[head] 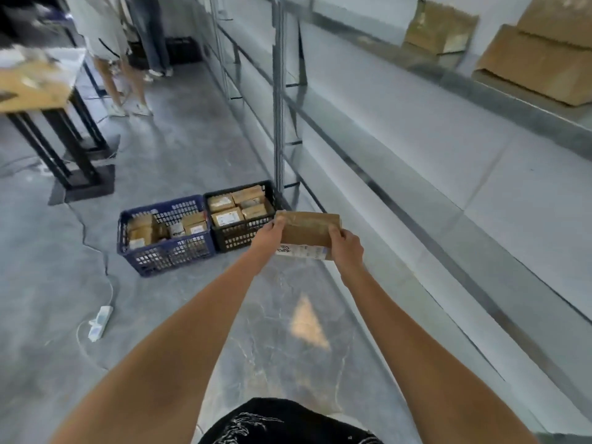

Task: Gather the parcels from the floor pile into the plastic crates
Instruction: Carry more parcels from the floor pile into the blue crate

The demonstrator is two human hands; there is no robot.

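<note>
A brown cardboard parcel (307, 230) with a white label on its near edge hangs in the air in front of me. My left hand (270, 233) grips its left end and my right hand (347, 248) grips its right end. Just beyond and to the left, two plastic crates stand side by side on the floor. The black crate (243, 233) is packed with several brown parcels. The blue crate (166, 251) to its left holds several parcels too. The parcel is near the black crate's right corner. No floor pile is in view.
Metal shelving (278, 123) runs along the right, with flattened cardboard boxes (528, 62) on its top shelf. A table with black legs (64, 149) stands at the far left. A white power strip (101, 322) and its cable lie on the grey floor. Two people's legs (128, 81) stand beyond.
</note>
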